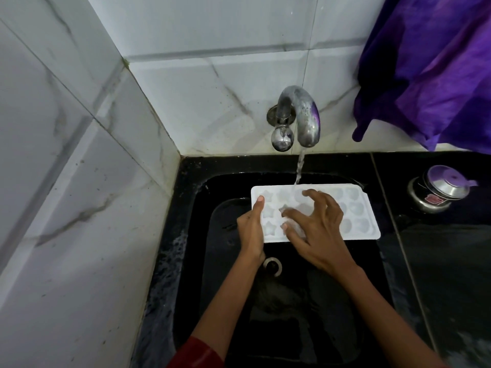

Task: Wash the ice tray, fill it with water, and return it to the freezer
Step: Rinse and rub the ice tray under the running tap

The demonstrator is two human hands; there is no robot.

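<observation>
A white ice tray with star and shell shaped cells is held level over the black sink. Water runs from the metal tap onto the tray's far edge. My left hand grips the tray's left end, thumb lying on its top. My right hand rests on the middle of the tray with fingers spread, fingertips pressed into the cells.
The sink drain lies below my hands. A steel lidded pot stands on the wet black counter to the right. Purple cloth hangs at the upper right. White marble tile walls close in the left and back.
</observation>
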